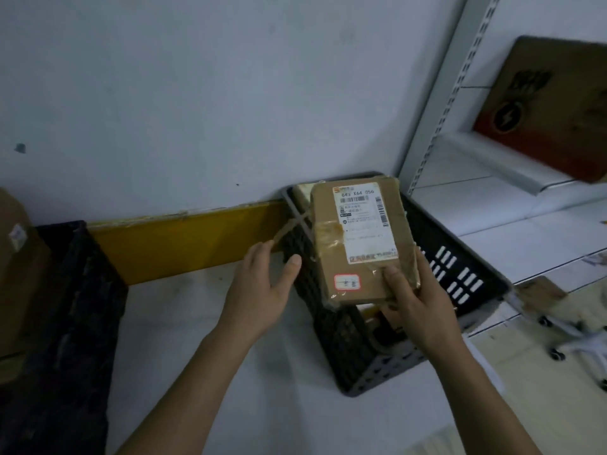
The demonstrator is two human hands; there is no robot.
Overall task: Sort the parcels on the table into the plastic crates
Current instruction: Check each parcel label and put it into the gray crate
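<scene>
Currently placing: right hand grips brown parcel over right crate; left hand beside it, fingers released. Next, I judge: lower parcel in, let go.

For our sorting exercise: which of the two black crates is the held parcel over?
The right-hand black crate, beside the shelving; the right hand holds the brown parcel above it. The other crate sits far left.

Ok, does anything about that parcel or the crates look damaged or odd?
The parcel held by the right hand has wrinkled, messy brown tape across it, with a loose strip trailing off its left edge. The crate below looks intact.
</scene>
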